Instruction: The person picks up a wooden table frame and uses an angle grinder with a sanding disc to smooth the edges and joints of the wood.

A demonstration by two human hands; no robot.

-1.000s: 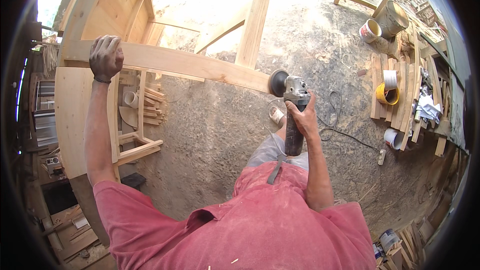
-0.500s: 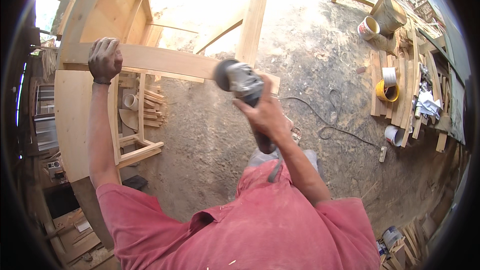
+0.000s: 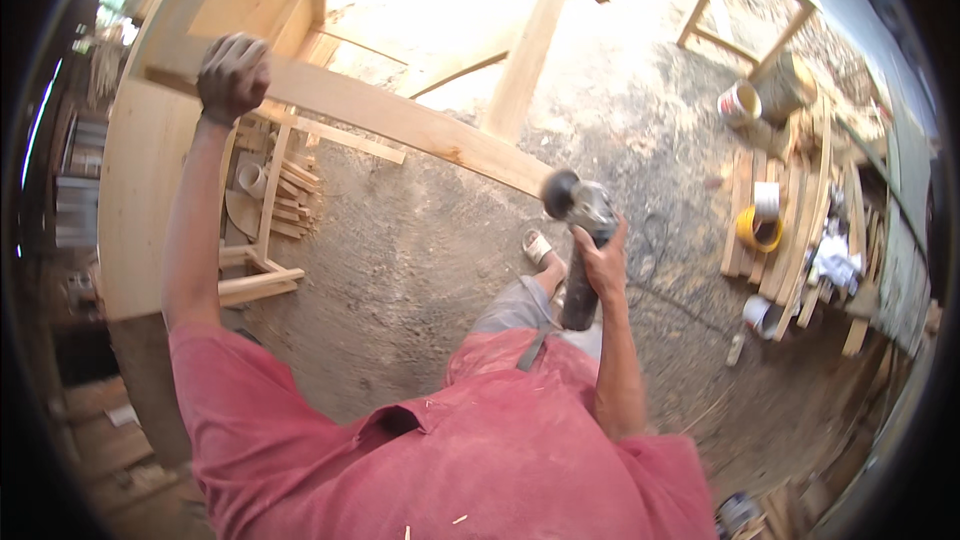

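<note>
My right hand (image 3: 603, 258) is closed round the dark body of an angle grinder (image 3: 583, 285). The grinder's round dark disc (image 3: 560, 194) sits at the right end of a long pale wooden board (image 3: 400, 124), and I cannot tell whether it touches the wood. With fingers curled, my left hand (image 3: 233, 78) grips that board near its left end, beside a large wooden cabinet-like frame (image 3: 150, 210). Another plank (image 3: 530, 50) runs away from the board on its far side.
Past my right side, a cord (image 3: 680, 308) lies on the ground. Stacked planks (image 3: 745, 200), a yellow bucket (image 3: 758, 230) and a white bucket (image 3: 740, 102) stand at the right. A wooden frame (image 3: 748, 5) rises at the far right, and short offcuts (image 3: 292, 202) lie under the work.
My right hand has carried the grinder rightward and nearer, from above the board to its right end. The view has turned, and the board now slopes. My left hand keeps its grip.
</note>
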